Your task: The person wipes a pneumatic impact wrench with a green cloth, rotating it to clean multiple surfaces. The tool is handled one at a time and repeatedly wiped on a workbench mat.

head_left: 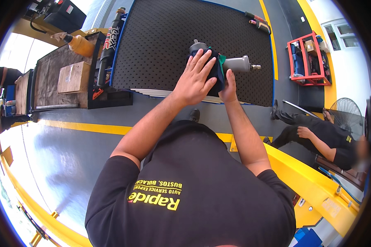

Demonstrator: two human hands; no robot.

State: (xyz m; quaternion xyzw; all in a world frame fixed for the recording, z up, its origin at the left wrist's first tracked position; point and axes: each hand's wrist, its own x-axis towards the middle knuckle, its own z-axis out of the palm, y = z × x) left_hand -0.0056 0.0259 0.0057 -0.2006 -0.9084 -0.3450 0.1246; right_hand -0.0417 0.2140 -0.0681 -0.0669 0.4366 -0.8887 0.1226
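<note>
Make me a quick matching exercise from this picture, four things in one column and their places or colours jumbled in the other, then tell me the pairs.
1. left hand
2. grey tool
3. spray bottle
4. metal rack

A. on the wooden-topped bench
B. red, right side of the picture
C. laid over the dark cloth
D. partly covered, over the black perforated mat

Pairs: 1-C, 2-D, 3-A, 4-B

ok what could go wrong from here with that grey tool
With no clamp in sight, the grey tool might roll or slide on the black perforated surface if the left hand presses unevenly. The dark cloth bunched under that hand could slip. The metal fitting sticks out and might get knocked.
</note>
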